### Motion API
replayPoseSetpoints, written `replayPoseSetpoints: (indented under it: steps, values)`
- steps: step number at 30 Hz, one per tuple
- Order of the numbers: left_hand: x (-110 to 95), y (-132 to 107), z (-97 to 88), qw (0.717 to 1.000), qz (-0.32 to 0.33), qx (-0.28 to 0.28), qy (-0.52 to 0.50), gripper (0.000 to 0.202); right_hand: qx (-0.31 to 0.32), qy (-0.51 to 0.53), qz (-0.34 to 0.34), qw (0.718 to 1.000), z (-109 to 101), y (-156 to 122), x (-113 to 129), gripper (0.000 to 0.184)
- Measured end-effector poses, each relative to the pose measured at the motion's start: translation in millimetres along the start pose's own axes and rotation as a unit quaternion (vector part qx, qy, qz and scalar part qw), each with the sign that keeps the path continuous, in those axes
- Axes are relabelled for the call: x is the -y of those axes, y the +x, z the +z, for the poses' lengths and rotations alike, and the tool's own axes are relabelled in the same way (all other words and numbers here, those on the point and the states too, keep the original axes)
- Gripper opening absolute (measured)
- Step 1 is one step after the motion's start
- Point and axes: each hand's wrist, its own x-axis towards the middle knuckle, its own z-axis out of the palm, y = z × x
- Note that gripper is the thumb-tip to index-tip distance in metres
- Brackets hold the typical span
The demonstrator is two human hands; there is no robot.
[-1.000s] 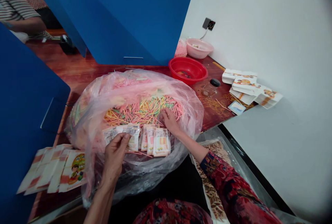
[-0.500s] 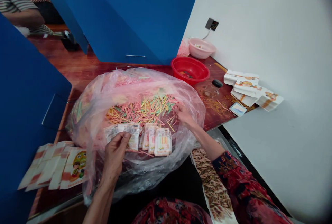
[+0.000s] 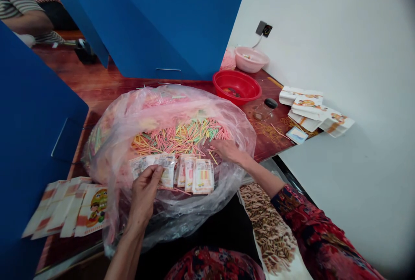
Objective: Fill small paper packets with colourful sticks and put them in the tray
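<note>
My left hand (image 3: 145,187) pinches the edge of a small clear printed packet (image 3: 168,172) between thumb and fingers. Beside it, more filled packets (image 3: 203,177) overlap in a row, with coloured sticks showing through the front one. Behind them lies a heap of thin pink, yellow, orange and green sticks (image 3: 171,138) inside a large, open clear plastic bag (image 3: 238,118). At the heap's right side, my right hand (image 3: 227,150) reaches in low with its fingers drawn together. Whatever those fingers may hold is too small to make out.
Bundled printed wrappers (image 3: 69,211) lie at the left. To the right are a red basin (image 3: 236,85), a pink basin (image 3: 251,59), a black-lidded jar (image 3: 266,109), rubber bands (image 3: 270,131) and stacked printed packs (image 3: 308,105). Blue panels (image 3: 155,20) stand behind; another person (image 3: 26,16) sits beyond.
My right hand has moved slightly down and left, from the sticks at the heap's right edge towards the packets. My left hand keeps its pinch on the packet.
</note>
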Motion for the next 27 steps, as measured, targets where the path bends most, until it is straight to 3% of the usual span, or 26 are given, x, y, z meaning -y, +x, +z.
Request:
replayPoseSetpoints:
  steps: [6, 9, 12, 14, 17, 20, 23, 25, 27]
  values:
    - [-3, -2, 0.0, 1.0, 0.005, -0.002, 0.019, 0.038, 0.047, -0.058, -0.067, 0.995, -1, 9, 0, 0.023]
    - [-3, -2, -0.3, 1.0, -0.002, -0.001, 0.008, 0.036, 0.012, 0.052, -0.024, 0.998, 7, 9, 0, 0.016]
    - [-3, -2, -0.4, 1.0, -0.011, 0.001, -0.006, 0.035, -0.051, 0.164, 0.059, 0.983, 16, 9, -1, 0.012]
    - [-3, -2, 0.1, 1.0, -0.012, -0.001, -0.011, 0.034, -0.094, 0.319, 0.15, 0.931, 18, 12, 0, 0.011]
    - [-4, -2, 1.8, 1.0, -0.013, -0.006, -0.026, 0.035, -0.106, 0.564, 0.247, 0.781, 13, 19, 2, 0.02]
    - [-4, -2, 3.1, 0.999, -0.01, -0.003, -0.032, 0.036, -0.076, 0.661, 0.245, 0.705, 3, 24, 7, 0.035]
    - [-2, -1, 2.9, 0.999, -0.002, -0.002, -0.033, 0.036, -0.076, 0.772, 0.242, 0.582, -5, 25, 14, 0.041]
    - [-1, -1, 2.4, 0.999, 0.001, -0.001, -0.033, 0.035, -0.1, 0.798, 0.237, 0.545, -5, 25, 21, 0.038]
    - [-1, 0, 2.1, 0.999, 0.0, 0.001, -0.033, 0.034, -0.126, 0.797, 0.231, 0.543, -4, 25, 27, 0.036]
